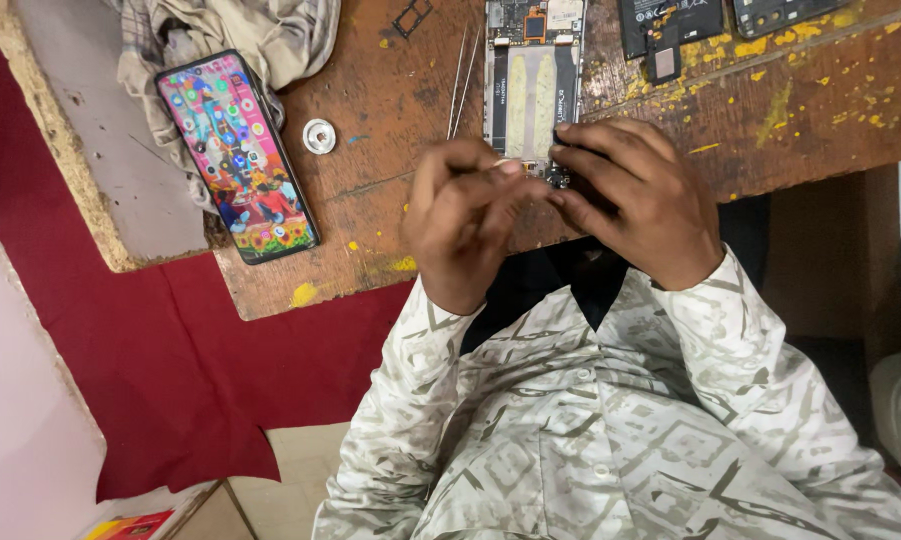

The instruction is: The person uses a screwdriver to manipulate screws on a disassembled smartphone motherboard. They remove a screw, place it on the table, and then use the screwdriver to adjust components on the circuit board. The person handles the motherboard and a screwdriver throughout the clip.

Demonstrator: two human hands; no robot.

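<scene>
Phone point(532, 95), opened and lying flat on the table point(390, 230), is being touched at its near end by both hands. Left hand point(465, 225) and right hand point(635, 205) are being kept narrow, fingertips pinched at a tiny part. It is probably being handled as light, stiff and easily broken, best held by its edges.

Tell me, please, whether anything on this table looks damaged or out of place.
The wooden table is scratched and spotted with yellow paint. The opened phone lies with its back off, inner parts bare. A lit phone lies half on a crumpled cloth. Both hands, left hand and right hand, work at the opened phone's lower end.
</scene>
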